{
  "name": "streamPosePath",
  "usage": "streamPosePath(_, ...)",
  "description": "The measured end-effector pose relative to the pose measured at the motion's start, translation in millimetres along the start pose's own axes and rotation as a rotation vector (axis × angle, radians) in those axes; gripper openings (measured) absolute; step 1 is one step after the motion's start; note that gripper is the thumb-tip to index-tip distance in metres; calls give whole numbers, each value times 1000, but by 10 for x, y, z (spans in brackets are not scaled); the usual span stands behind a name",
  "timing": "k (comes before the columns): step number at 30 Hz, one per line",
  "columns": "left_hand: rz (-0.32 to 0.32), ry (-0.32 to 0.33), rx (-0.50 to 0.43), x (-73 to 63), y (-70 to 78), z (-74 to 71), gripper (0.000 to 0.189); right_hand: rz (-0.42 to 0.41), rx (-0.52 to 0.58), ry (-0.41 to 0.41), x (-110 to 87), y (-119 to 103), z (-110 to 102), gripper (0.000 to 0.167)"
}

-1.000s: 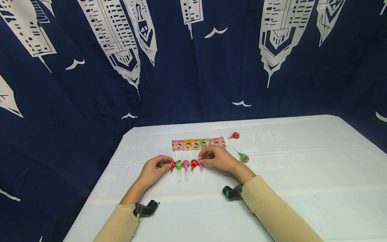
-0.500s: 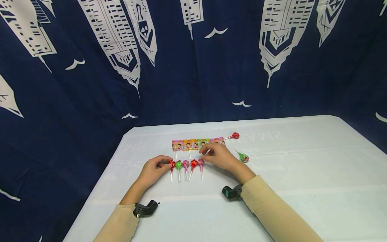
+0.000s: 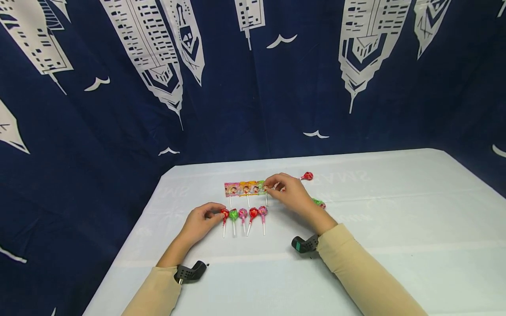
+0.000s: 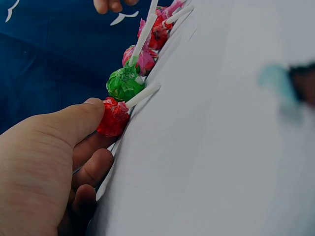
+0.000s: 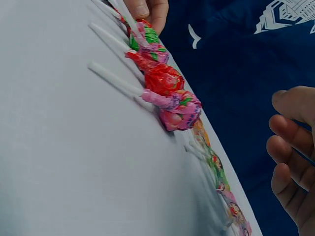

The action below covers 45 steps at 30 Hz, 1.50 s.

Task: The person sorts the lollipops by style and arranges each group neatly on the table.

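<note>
Near the table's middle, my left hand (image 3: 201, 224) pinches the red lollipop (image 4: 114, 117) at the left end of a row, thumb on its wrapped head. Beside it lie a green lollipop (image 3: 233, 215), a pink lollipop (image 3: 243, 214), another red lollipop (image 3: 253, 213) and a pink-purple lollipop (image 5: 181, 113), sticks towards me. Behind that row are flat-wrapped lollipops: pink (image 3: 232, 189), orange (image 3: 248, 188) and green (image 3: 261, 186). My right hand (image 3: 290, 193) hovers over the right end of these, covering part of them. Its fingers hang loosely curled, holding nothing in the right wrist view.
Past my right hand lie a red round lollipop (image 3: 307, 176) and a green round lollipop (image 3: 319, 203), partly hidden by the hand and wrist. The white table (image 3: 395, 219) ends at the back against a dark blue patterned cloth (image 3: 276, 96).
My right hand has let go of the pink-purple lollipop at the row's right end and moved back and right, over the flat-wrapped lollipops. The left hand has stayed on the red lollipop.
</note>
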<state>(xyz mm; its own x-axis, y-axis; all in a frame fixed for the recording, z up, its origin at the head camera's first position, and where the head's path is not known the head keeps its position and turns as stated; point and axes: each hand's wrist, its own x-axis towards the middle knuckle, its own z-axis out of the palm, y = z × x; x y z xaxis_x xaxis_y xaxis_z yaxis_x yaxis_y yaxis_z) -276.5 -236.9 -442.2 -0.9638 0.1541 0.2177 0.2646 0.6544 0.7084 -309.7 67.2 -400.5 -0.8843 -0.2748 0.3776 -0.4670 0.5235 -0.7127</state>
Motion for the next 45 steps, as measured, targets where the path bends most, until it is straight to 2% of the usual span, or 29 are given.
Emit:
streamPosePath(10,-9,6,-6,21,-7,15,22,45,-2,123,93,26,-194,23)
streamPosePath(15,-12,9,6,23,-15,12,21,70,29,165,117,96,-266,25)
streamPosePath(20,-18,7,5,16,-17,-1,22,90,15,197,153,197,-331,25)
streamPosePath(26,-22,8,9,11,-8,-5,21,146,-17,227,161,366,-435,28)
streamPosePath(37,16,-2,0,4,-27,-19,21,251,-79,266,130,689,-504,33)
streamPosePath(45,14,-12,-10,21,-40,-14,21,300,-58,272,90,817,-512,37)
